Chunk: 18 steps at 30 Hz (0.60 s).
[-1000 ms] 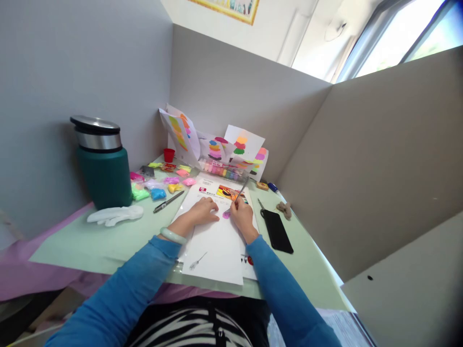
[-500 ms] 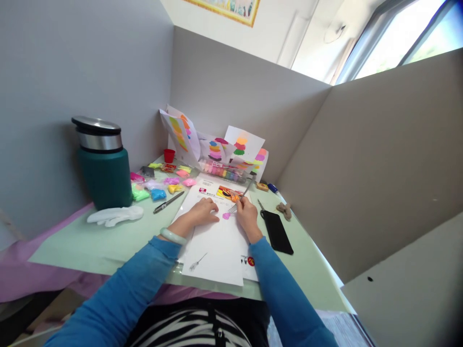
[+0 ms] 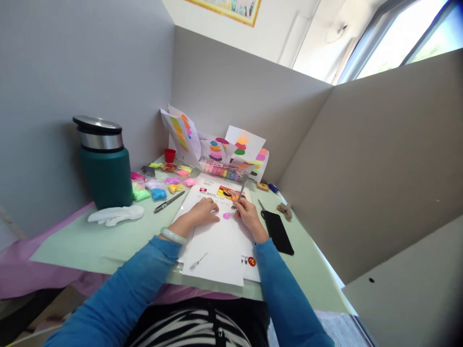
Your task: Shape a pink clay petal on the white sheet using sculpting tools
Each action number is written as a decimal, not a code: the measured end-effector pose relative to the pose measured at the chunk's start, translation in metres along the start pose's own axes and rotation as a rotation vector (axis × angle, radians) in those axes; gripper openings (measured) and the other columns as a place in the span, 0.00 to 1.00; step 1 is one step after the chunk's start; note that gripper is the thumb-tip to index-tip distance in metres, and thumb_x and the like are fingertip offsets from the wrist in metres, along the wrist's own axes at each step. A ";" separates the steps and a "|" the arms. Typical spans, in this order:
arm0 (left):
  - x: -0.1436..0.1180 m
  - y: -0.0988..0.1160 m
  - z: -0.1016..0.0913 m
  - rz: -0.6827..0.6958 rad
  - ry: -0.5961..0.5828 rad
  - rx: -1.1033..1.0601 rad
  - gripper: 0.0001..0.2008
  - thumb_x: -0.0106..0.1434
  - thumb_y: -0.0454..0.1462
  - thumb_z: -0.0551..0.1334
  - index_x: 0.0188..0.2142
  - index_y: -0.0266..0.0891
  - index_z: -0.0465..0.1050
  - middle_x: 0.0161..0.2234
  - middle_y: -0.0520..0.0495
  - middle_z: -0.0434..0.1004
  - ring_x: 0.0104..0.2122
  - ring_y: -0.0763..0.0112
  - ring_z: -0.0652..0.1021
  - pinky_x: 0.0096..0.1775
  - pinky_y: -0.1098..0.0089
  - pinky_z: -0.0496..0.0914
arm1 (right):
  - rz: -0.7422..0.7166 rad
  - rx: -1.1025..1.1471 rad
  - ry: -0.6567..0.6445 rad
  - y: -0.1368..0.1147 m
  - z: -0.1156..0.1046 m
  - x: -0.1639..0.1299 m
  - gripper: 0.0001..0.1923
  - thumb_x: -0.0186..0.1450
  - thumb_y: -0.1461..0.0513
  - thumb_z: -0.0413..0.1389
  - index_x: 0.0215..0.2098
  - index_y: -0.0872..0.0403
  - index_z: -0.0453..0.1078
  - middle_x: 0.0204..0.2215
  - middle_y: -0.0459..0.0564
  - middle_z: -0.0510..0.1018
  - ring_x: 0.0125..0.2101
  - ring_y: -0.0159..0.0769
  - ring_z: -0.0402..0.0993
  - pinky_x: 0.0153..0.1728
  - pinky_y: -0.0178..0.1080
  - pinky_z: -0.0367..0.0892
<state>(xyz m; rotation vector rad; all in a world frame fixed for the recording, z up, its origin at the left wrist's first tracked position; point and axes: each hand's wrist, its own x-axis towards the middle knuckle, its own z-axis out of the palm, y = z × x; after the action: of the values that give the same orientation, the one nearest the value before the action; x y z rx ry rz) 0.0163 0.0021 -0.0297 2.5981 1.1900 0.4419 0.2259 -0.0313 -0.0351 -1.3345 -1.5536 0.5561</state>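
Fork [image 3: 238,196] now steeper, tines on pink clay [image 3: 226,216]

printed sheet [image 3: 217,226], print illegible (too small)

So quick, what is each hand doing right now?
Left hand: holds nothing, rests flat on the white paper.
Right hand: closed on a metal fork, tines at the pink clay.

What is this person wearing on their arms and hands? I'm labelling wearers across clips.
Both arms wear long bright blue sleeves reaching the wrists. The left hand and right hand are bare, ungloved. A pale green bangle circles the left wrist.
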 end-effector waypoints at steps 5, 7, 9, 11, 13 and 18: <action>0.000 0.000 0.000 -0.001 0.001 0.000 0.18 0.55 0.47 0.63 0.44 0.43 0.75 0.45 0.43 0.72 0.48 0.57 0.70 0.50 0.64 0.65 | -0.015 0.021 -0.010 -0.002 0.001 0.000 0.13 0.60 0.52 0.51 0.30 0.53 0.67 0.16 0.43 0.70 0.15 0.32 0.65 0.19 0.35 0.61; 0.000 0.000 0.000 -0.002 0.003 -0.002 0.18 0.55 0.47 0.62 0.43 0.43 0.76 0.45 0.43 0.72 0.47 0.57 0.70 0.49 0.63 0.65 | -0.017 0.013 -0.016 -0.003 0.004 0.001 0.12 0.61 0.53 0.50 0.30 0.53 0.66 0.16 0.42 0.69 0.16 0.32 0.65 0.20 0.35 0.61; 0.000 0.000 0.000 -0.003 0.004 -0.002 0.18 0.55 0.47 0.62 0.43 0.43 0.76 0.45 0.43 0.72 0.47 0.56 0.71 0.49 0.63 0.65 | -0.008 -0.013 -0.024 -0.004 0.007 0.003 0.12 0.61 0.54 0.49 0.31 0.53 0.66 0.15 0.42 0.68 0.17 0.32 0.66 0.22 0.34 0.62; 0.001 0.000 0.000 -0.003 0.005 -0.001 0.18 0.55 0.47 0.62 0.43 0.43 0.76 0.44 0.43 0.72 0.47 0.56 0.71 0.49 0.63 0.65 | -0.012 -0.045 -0.022 -0.003 0.010 0.006 0.11 0.62 0.54 0.48 0.31 0.53 0.65 0.15 0.42 0.68 0.18 0.32 0.66 0.23 0.35 0.62; 0.001 -0.001 0.001 -0.002 0.004 -0.001 0.18 0.55 0.47 0.62 0.43 0.44 0.76 0.44 0.43 0.72 0.47 0.56 0.71 0.49 0.63 0.65 | -0.033 -0.078 -0.019 0.000 0.015 0.009 0.11 0.62 0.55 0.48 0.30 0.53 0.65 0.16 0.43 0.69 0.19 0.32 0.66 0.24 0.35 0.63; 0.001 -0.001 0.002 0.007 0.006 0.009 0.18 0.55 0.47 0.62 0.44 0.43 0.76 0.44 0.43 0.72 0.47 0.56 0.70 0.49 0.63 0.65 | -0.117 -0.168 -0.019 0.005 0.025 0.018 0.11 0.63 0.56 0.46 0.30 0.52 0.65 0.21 0.45 0.71 0.24 0.34 0.68 0.28 0.35 0.64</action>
<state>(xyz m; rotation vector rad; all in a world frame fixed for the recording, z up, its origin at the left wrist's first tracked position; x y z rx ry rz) 0.0168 0.0038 -0.0314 2.6108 1.1878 0.4475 0.2082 -0.0073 -0.0432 -1.3553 -1.7124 0.3728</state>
